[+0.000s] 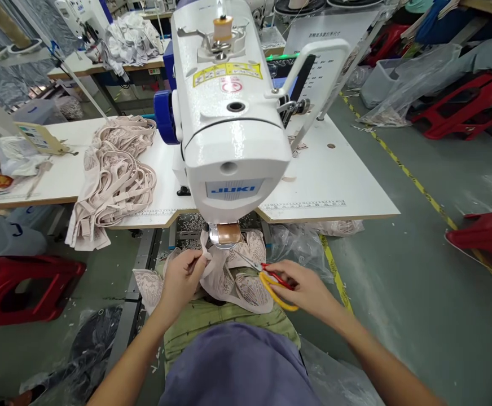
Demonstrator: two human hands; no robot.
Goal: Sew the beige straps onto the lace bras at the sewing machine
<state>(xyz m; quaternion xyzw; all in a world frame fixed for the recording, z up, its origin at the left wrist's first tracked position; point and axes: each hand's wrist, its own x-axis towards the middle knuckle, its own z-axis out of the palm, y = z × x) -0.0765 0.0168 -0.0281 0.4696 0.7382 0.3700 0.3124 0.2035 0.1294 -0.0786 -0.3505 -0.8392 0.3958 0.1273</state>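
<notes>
sewing table (pixel 334 180) ahead; scissors (pixel 268 274) in right hand (pixel 309 288) point up-left toward garment (pixel 246 285)

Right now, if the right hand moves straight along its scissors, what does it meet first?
Probably the lace fabric held by the left hand; the scissors look almost on it, depth unclear.

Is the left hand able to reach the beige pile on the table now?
Probably yes: the pile lies left of the sewing machine with nothing between, though the left hand pinches the lace piece.
</notes>
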